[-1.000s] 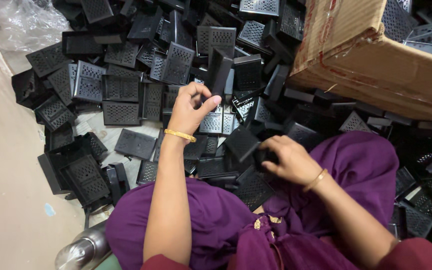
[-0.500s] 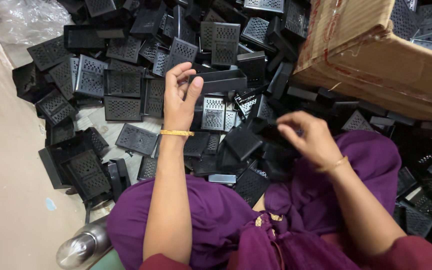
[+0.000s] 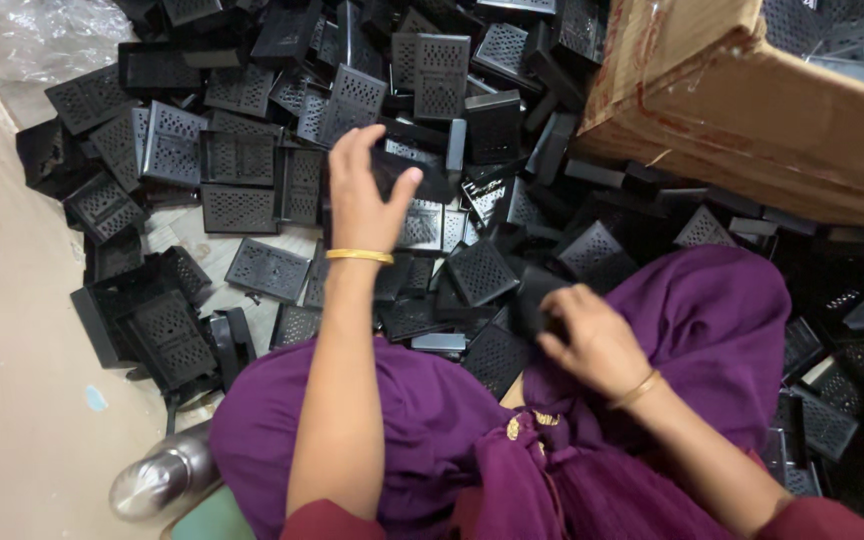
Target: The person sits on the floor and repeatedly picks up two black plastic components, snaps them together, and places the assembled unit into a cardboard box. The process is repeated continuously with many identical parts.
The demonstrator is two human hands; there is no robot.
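Left hand point(image 3: 367, 205), frame centre, fingers closed on a black perforated part point(image 3: 407, 172); your right hand point(image 3: 592, 340) clamps another part point(image 3: 537, 300); loose pile point(image 3: 242, 150) may slide if tugged.

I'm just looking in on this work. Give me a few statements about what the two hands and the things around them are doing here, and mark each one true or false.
1. The left hand reaches into the pile of black perforated plastic parts and grips one. True.
2. The right hand is empty and raised in the air. False: it rests low over the purple cloth, closed on a black part.
3. A cardboard box sits at the upper right. True.
4. A bangle is worn on one wrist only. False: both wrists show a gold bangle.
5. A metal bottle lies at the lower left. True.
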